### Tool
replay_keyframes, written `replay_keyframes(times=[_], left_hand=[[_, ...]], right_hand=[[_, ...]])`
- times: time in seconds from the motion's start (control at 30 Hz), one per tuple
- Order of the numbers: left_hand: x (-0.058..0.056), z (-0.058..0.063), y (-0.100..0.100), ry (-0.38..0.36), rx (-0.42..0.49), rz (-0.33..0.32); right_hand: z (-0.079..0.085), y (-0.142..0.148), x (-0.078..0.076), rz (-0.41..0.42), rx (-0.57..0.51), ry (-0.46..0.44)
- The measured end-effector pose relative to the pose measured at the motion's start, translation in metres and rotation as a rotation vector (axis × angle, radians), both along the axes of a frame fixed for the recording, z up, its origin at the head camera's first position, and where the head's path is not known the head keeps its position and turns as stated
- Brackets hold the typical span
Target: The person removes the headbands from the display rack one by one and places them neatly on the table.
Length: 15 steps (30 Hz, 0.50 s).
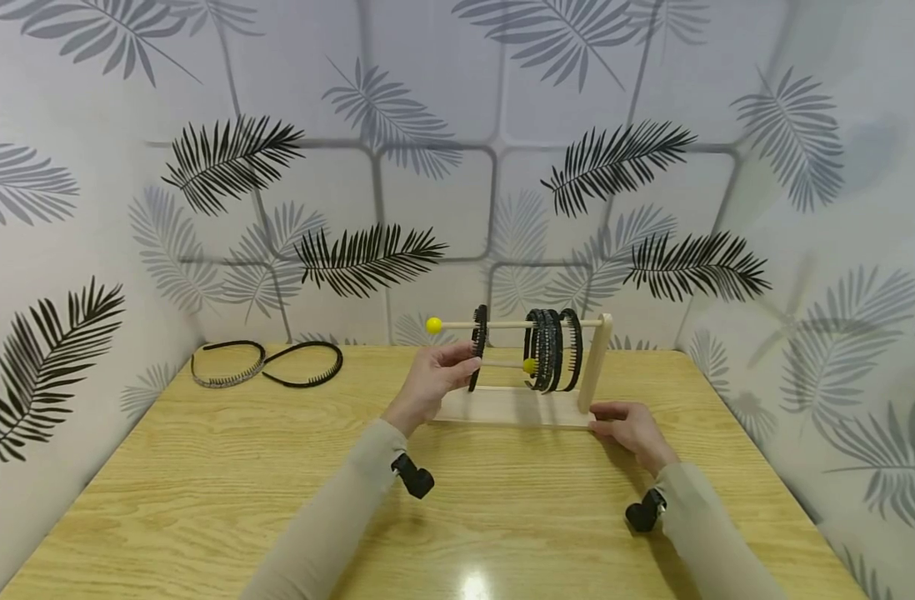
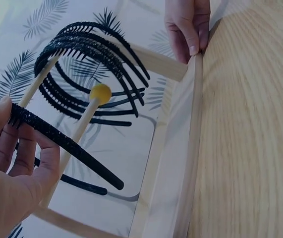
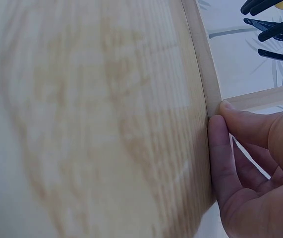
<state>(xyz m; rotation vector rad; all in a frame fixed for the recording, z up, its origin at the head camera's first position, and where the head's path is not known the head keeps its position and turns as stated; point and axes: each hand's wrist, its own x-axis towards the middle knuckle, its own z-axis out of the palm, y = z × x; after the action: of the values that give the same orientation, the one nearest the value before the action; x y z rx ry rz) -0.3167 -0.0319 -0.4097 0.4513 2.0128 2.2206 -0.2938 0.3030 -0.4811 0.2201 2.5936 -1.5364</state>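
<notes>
Above the worktop (image 1: 277,475) we see the left hand (image 1: 433,380), fingers clamped on a black headband (image 2: 72,143) over the upper rod (image 1: 508,324) of a wooden rack (image 1: 510,410), and the right hand (image 1: 632,430), fingers pinching the rack's corner; clustered headbands (image 1: 551,350) hang near the upright (image 1: 594,371).

rack (image 1: 513,407) on table (image 1: 532,500) | headbands (image 1: 549,350) on rack | headband pair (image 1: 228,382) left (side by side)
</notes>
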Motion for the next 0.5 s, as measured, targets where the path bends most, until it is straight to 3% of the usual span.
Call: replay_keyframes(times=[0.5], left_hand=[[-0.005, 0.003, -0.031, -0.030, -0.052, 0.012]], right_hand=[[0.002, 0.000, 0.001, 0.002, -0.014, -0.002]])
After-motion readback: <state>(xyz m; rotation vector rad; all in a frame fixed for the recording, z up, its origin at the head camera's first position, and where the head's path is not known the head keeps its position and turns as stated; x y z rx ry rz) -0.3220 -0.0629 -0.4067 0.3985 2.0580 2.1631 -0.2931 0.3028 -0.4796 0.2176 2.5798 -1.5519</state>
